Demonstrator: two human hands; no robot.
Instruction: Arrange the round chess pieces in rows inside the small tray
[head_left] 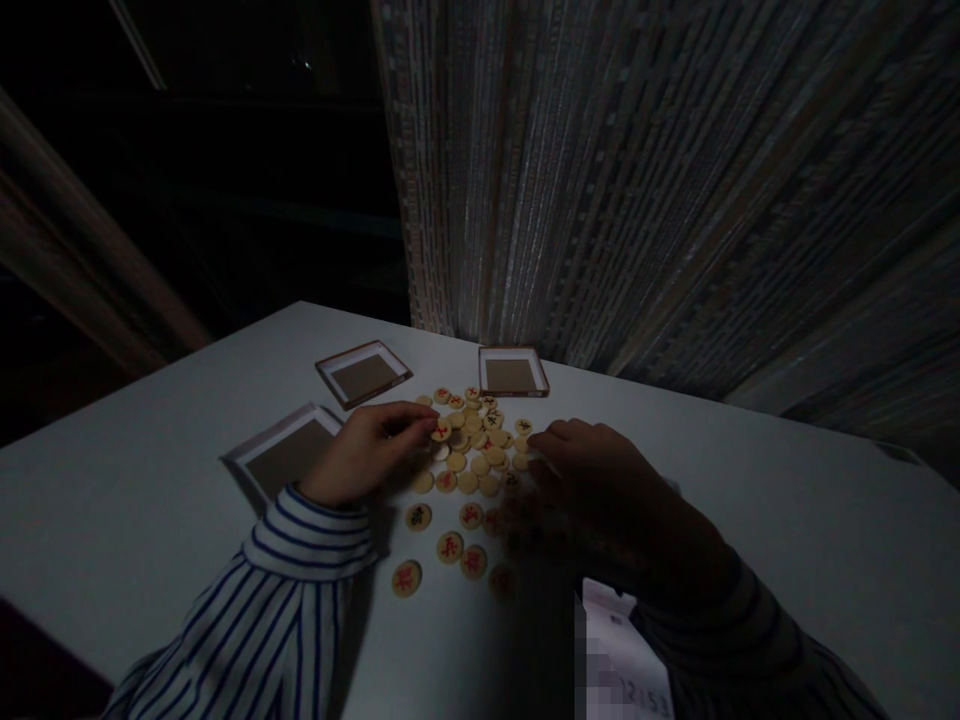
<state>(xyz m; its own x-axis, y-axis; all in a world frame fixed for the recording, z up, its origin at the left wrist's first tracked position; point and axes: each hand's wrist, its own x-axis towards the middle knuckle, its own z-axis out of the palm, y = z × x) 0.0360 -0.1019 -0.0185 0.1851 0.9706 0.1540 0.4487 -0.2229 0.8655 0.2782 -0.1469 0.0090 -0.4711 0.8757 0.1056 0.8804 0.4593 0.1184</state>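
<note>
Between the thumb and fingers of my left hand is a round wooden Chinese chess piece with a red character, held at the left edge of the pile. My right hand is curled at the pile's right side. Its fingertips reach a pale piece, and whether they grip it is unclear. Several Chinese chess pieces lie heaped between my hands, many blank side up. Nearer me, loose pieces show red or black characters. Shadow dims the ones beneath my right hand.
Two shallow box trays, one at the back left and one at the back middle, stand behind the pile. A larger open tray lies beside my left wrist. A lit phone screen is below my right forearm. Curtains hang behind the white table.
</note>
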